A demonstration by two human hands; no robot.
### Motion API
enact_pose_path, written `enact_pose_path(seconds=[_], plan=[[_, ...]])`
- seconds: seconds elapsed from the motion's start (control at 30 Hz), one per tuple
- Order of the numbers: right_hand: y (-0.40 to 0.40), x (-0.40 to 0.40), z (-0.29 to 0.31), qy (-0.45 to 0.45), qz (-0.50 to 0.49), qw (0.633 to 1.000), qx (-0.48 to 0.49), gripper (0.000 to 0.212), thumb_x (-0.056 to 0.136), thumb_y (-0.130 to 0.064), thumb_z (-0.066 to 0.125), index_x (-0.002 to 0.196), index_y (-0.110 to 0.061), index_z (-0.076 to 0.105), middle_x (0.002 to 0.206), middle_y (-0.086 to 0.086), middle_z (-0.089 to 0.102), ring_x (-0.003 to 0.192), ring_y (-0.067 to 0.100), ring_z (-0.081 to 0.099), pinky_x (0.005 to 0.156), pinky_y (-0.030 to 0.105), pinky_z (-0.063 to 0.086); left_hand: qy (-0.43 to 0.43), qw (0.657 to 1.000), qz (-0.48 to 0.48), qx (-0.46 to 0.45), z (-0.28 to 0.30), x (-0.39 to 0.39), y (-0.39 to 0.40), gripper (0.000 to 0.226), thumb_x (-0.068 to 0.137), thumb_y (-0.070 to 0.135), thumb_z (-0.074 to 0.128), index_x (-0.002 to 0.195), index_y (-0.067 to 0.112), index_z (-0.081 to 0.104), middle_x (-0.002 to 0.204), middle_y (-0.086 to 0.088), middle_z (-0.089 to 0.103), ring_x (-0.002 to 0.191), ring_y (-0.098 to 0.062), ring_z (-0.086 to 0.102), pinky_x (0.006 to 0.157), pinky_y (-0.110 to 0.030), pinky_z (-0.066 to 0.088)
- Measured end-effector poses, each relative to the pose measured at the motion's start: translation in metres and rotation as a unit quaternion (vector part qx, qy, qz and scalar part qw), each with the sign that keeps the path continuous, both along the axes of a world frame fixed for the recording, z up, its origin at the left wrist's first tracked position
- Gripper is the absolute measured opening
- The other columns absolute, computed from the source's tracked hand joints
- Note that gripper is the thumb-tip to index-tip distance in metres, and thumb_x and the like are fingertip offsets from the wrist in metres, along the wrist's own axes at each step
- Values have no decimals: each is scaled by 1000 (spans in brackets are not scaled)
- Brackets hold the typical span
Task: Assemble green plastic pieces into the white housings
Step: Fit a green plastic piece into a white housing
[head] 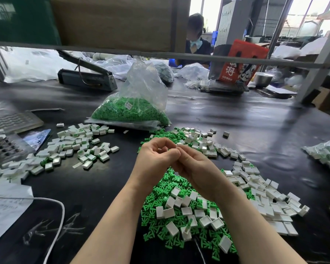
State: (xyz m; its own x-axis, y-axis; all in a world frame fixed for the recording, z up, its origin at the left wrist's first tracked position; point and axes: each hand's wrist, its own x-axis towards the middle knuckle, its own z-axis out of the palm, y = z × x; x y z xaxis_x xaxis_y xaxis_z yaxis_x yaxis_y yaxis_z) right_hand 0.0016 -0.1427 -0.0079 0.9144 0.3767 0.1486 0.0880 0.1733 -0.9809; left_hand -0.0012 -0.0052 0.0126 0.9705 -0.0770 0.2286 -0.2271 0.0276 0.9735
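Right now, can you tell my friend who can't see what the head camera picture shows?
Two hands, left hand and right hand, meet with fingers curled together above a heap of green plastic pieces and white housings on a black table. What they hold is hidden. Behind sits a clear bag of green pieces; to the left, a pile of assembled housings.

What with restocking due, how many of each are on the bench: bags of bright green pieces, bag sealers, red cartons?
Bag of bright green pieces: 1
Bag sealer: 1
Red carton: 1
Total: 3
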Motion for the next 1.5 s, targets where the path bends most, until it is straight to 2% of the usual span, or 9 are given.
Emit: enact_pose_path(seconds=[0.13,0.43,0.63,0.83,0.93,1.13,1.33,1.43,1.5], plan=[[0,-1,1,-17,-1,1000,-13,28,90,-40,57,106,-22,71,93,8,56,82,16,46,74,24,39,5,1000,-7,-7,0,0,0,7,64,12,60,66,13,66,58,-13,53,54,-21,53,56,-31,47],[-3,-2,1,-16,-10,998,-52,44,90,-40,52,118,-7,62,81,2,49,72,8,42,70,25,35,6,1000,-14,-15,-2,0,-1,10,65,11,60,62,17,67,55,-8,57,49,-14,55,51,-20,47],[-1,-3,2,-17,-18,998,-60,35,92,-41,51,114,-18,65,110,35,55,94,21,44,86,38,36,6,1000,-14,-16,-3,0,-1,11,66,11,60,61,18,67,52,-6,61,47,-13,58,50,-19,48],[2,0,0,-6,-26,998,-54,46,99,-44,43,109,-3,62,67,-13,53,61,2,46,60,14,42,18,999,-16,-30,-2,1,2,7,67,14,60,66,14,67,54,-4,58,48,-12,54,51,-21,47],[2,-3,3,4,-27,999,-43,47,95,-51,42,87,-9,62,62,-8,50,58,6,43,57,20,36,41,998,-28,-26,-2,2,4,7,68,18,62,68,17,69,57,1,58,53,-11,52,60,-28,47],[-3,-3,8,1,-78,991,-113,52,98,-48,37,84,-8,65,61,4,58,50,8,47,49,17,34,125,986,-28,-104,-4,8,12,8,88,10,63,82,13,68,71,0,71,62,-10,64,63,-27,51],[-30,6,3,-80,-260,884,-380,18,100,-30,52,96,-17,62,79,-1,67,54,7,53,52,24,42,275,894,111,-336,-9,22,50,16,95,15,59,88,2,67,66,-8,73,53,-9,69,47,-19,55],[-49,9,2,-79,-324,774,-538,18,98,-37,52,110,-27,62,96,-3,70,85,18,61,75,31,48,297,824,155,-456,-13,30,75,21,98,14,55,81,4,60,58,-7,70,50,-10,68,47,-20,56],[-62,9,2,-61,-348,716,-602,23,97,-38,50,118,-31,59,107,-1,69,106,25,54,86,34,40,289,797,173,-501,-16,36,88,26,101,12,48,78,4,56,53,-6,68,48,-10,67,51,-21,57]])
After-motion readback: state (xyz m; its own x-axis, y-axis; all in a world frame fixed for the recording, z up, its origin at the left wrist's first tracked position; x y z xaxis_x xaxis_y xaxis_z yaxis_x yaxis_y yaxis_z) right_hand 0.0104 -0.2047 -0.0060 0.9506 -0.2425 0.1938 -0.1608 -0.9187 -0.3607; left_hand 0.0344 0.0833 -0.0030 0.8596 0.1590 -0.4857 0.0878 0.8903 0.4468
